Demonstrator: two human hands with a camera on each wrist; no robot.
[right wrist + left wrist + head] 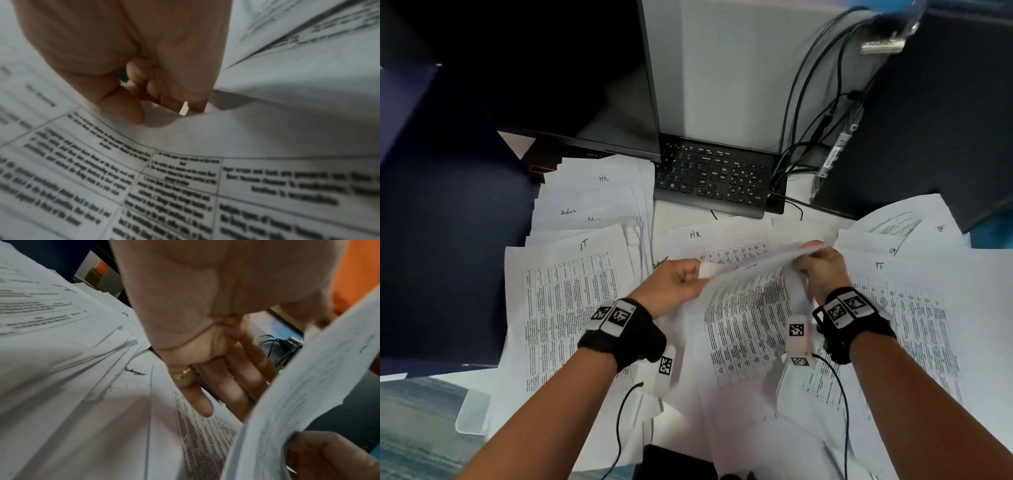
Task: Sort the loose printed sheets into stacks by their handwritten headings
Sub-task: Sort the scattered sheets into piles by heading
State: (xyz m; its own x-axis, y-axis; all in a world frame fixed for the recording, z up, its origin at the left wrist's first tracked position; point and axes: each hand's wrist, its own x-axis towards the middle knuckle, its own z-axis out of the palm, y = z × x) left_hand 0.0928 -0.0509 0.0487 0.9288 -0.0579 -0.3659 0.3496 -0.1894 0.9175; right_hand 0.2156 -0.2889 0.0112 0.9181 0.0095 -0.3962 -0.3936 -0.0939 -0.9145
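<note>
A printed sheet [746, 308] with a dense table is lifted off the desk and curls between my two hands. My left hand [697, 274] pinches its left top corner; in the left wrist view the other fingers [205, 399] hang straight beside the sheet [308, 394]. My right hand [813, 260] pinches the right top corner, fingers curled on the paper [185, 178]. Its heading is hidden by the curl. On the desk lie piles headed IT [571, 291], HR [602, 178], HR [695, 234] and IT [880, 265].
A black keyboard [715, 174] stands behind the papers under a monitor [551, 85]. Cables [808, 120] hang by a dark computer tower [945, 120] at the right. A dark blue partition [448, 205] borders the left. Sheets headed Admin [571, 212] lie at the back left.
</note>
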